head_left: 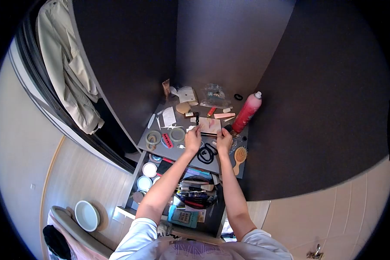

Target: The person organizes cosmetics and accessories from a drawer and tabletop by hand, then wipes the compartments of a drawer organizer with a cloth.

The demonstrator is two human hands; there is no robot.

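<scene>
A flat, pale pink case with a marbled top (210, 125) lies between my two hands over the grey tabletop (151, 148). My left hand (193, 139) is closed on its left near corner, fingers bent. At the right near corner my right hand (224, 141) pinches the case's edge. Just below the case, between my wrists, are black looped hair ties (206, 154). A wooden hairbrush (240, 159) rests to the right of my right hand, and a tall pink spray can (247, 112) stands behind it.
Below the tabletop, an open drawer (132, 212) holds jars, a pouch of brushes (196, 190) and a teal packet (183, 216). Tape rolls (153, 138), scissors, papers (169, 117) and a plastic bag (216, 96) lie around the tabletop. Dark panels enclose it.
</scene>
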